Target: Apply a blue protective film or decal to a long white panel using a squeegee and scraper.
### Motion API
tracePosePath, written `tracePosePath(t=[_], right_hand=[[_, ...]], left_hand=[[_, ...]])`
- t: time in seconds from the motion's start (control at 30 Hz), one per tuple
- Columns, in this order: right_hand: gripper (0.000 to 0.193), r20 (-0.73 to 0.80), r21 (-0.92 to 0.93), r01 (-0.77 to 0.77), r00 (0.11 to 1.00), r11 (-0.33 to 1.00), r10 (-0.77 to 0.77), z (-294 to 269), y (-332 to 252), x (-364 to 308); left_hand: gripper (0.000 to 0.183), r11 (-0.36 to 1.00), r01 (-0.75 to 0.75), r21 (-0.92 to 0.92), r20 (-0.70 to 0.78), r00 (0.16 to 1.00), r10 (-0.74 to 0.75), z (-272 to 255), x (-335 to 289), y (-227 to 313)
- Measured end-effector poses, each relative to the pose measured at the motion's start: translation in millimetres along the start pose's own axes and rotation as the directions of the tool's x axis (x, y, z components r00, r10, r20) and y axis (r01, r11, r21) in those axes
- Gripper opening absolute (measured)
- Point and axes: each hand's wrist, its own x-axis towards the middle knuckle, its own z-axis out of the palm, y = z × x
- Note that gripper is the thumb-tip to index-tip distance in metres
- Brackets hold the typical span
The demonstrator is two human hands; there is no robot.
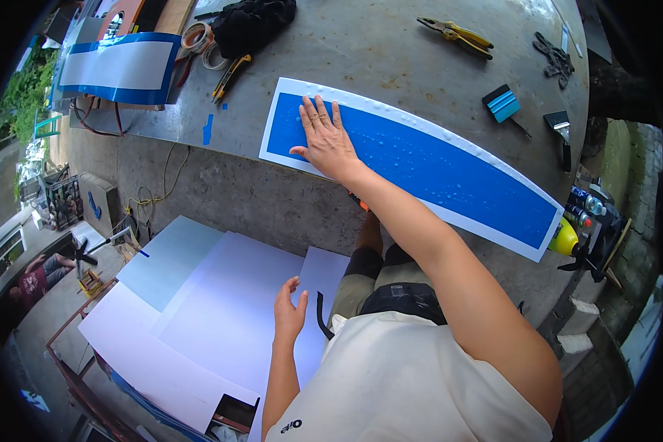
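Note:
A long white sheet with a blue panel (435,173) lies along the near edge of the metal table, dotted with clear drops or bubbles. My right hand (324,140) rests flat on the blue near its left end, fingers a little spread and holding nothing. Down at my left side, my left hand (290,309) hangs in the air, thumb apart from loosely bent fingers, with nothing in it. Below it are large white sheets (214,302); I see no contact with them.
On the metal table (361,44) lie yellow-handled pliers (457,37), a blue squeegee (501,104), a scraper (560,132), a yellow utility knife (233,77), tape rolls (197,38) and black cloth (254,26). Spray cans (586,202) stand past the right corner. A person (40,283) sits far left.

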Motion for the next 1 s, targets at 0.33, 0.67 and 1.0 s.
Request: tracePosePath(t=[0.33, 0.67, 1.0], right_hand=[[0.092, 0.128, 0.055, 0.169, 0.976, 0.984, -0.175, 12.4, -57.6, -12.4], [0.092, 0.02, 0.023, 0.073, 0.997, 0.997, -0.074, 23.1, -43.7, 31.5], [0.094, 0.078, 0.058, 0.14, 0.986, 0.988, -0.144, 13.7, -47.8, -57.4]], left_hand=[[0.042, 0.999, 0.031, -0.043, 0.0, 1.0, -0.031, -7.6, 4.4, -6.7], [0.041, 1.0, -0.01, -0.029, 0.005, 1.0, 0.01, -8.3, 12.8, 3.3], [0.04, 0.996, -0.081, 0.021, 0.043, 0.996, 0.08, -5.6, 12.1, 15.4]])
